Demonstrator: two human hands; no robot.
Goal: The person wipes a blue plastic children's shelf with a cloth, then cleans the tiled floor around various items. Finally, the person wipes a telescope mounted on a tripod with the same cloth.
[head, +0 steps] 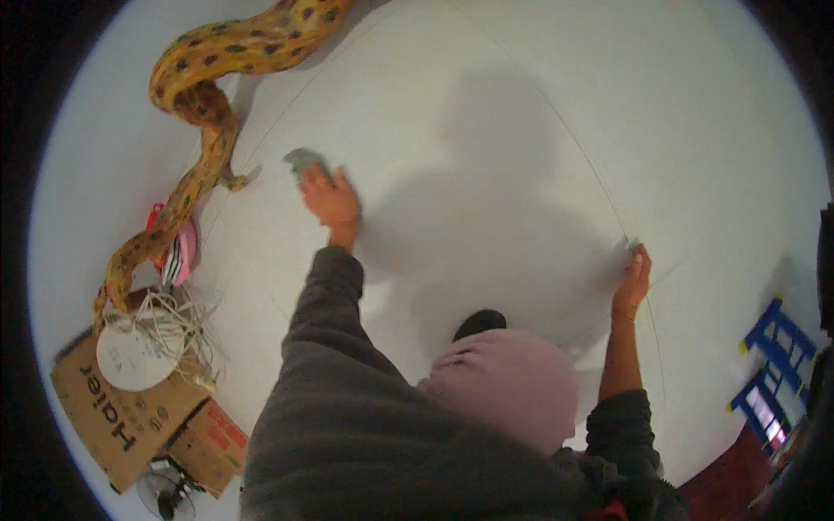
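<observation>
My left hand (331, 200) lies flat with its palm down on a small grey-green cloth (305, 160), pressed against the white floor (417, 130). The cloth pokes out past my fingertips, and the rest of it is hidden beneath the hand. Over on the right, my right hand (633, 280) touches the floor beside a thin dark seam line. I see that hand edge-on; a small dark patch at its fingertips could be cloth or shadow. Between my arms is a knee in pink fabric (508, 384), with a dark rounded thing (481, 323), perhaps a shoe tip, in front.
A yellow, dark-spotted animal figure (228, 49) stretches along the left. Below it are a pink item (186, 251), a white disc (133, 358) with tangled cables (189, 329), cardboard boxes (130, 423) and a fan (166, 492). A blue ladder (778, 345) stands right, near a dark red surface (730, 472).
</observation>
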